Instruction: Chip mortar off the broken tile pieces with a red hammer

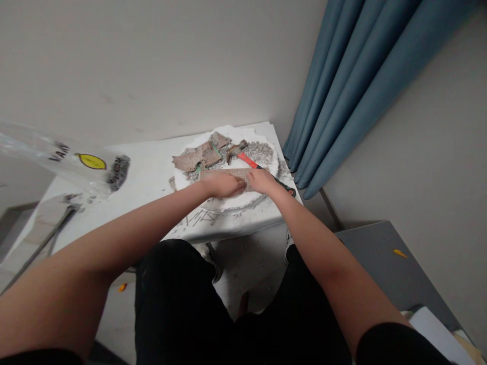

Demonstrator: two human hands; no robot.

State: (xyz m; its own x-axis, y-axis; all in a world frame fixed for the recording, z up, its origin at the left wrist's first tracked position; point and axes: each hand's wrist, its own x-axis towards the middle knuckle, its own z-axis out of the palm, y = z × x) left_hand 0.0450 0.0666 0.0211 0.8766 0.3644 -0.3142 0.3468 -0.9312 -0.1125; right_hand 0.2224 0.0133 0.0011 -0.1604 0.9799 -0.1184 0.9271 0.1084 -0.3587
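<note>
A brown board dotted with small holes (pixel 207 175) lies across the front of a round white piece (pixel 236 204) on the white table. My left hand (pixel 227 184) rests flat over the board's middle, fingers stretched to the right. On its right end, my right hand (pixel 261 181) has its fingers bent against the board, their tips partly hidden. A claw hammer (pixel 247 159) with a red and black handle lies behind the board, its handle passing beneath my right forearm. Torn brown pieces (pixel 198 156) and grey crumbly bits (pixel 262 152) are spread behind it.
Several nails (pixel 201 218) lie near the front edge of the white table (pixel 146 167). A clear plastic bag (pixel 76 159) stands at left, close to a dark metal bar (pixel 41 246). A blue curtain (pixel 342 86) hangs at right, above a grey surface (pixel 375 253).
</note>
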